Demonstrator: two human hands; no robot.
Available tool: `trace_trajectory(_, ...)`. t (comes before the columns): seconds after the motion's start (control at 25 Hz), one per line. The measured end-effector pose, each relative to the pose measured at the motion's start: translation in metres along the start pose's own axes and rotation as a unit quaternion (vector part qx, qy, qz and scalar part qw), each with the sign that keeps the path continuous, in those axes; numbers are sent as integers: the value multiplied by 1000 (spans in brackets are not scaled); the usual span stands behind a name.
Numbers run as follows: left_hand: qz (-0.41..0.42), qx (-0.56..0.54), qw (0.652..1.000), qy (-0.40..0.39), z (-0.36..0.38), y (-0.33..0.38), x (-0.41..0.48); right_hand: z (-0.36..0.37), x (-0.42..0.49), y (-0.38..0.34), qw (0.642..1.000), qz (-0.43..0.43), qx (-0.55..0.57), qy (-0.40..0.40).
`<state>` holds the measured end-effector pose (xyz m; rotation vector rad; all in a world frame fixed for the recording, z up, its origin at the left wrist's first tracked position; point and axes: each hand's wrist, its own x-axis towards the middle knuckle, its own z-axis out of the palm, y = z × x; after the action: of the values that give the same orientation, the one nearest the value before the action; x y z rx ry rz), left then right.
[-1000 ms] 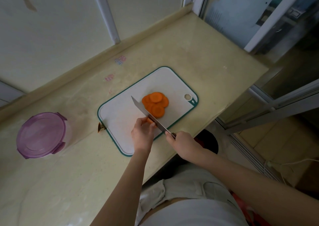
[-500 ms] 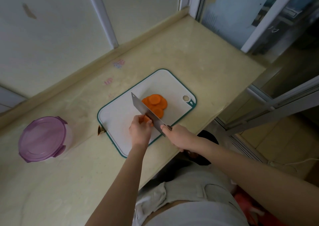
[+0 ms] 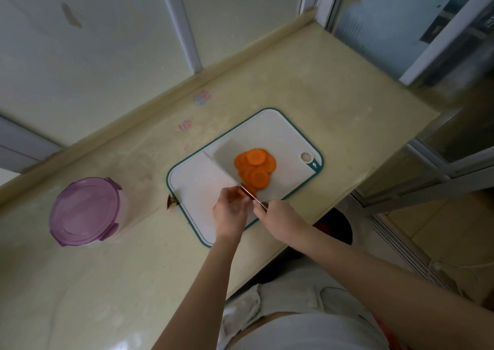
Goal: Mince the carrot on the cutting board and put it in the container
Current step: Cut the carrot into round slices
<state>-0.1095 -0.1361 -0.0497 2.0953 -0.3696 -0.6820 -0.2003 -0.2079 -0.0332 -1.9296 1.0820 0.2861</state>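
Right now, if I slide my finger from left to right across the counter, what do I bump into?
Purple-lidded container → small brown scrap → left hand → right hand.

One camera gives the only view. It sits on the person's head and looks forward and steeply down on the counter (image 3: 320, 95), from above and behind the grip of the right hand (image 3: 278, 217) on the knife (image 3: 227, 165). That grip lies slightly below the middle of the picture, fairly near. The left hand (image 3: 230, 210), holding the carrot (image 3: 242, 192), is just left of it; the cutting board (image 3: 195, 181) spreads beyond it, the container (image 3: 84, 210) well to its left. The wide lens curves the edges.
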Motion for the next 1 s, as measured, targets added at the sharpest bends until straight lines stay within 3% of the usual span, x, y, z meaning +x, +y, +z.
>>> trace_trajectory(0.32,4,-1,1000,-23,1,-6,3,-43,38,-9,982,58,133,-122)
trace_trajectory(0.72,-11,-55,998,14,4,0,6,-49,14,-13,987,24,156,-34)
trace_trajectory(1.0,13,-38,999,11,6,2,5,-49,-12,-2,983,70,166,-34)
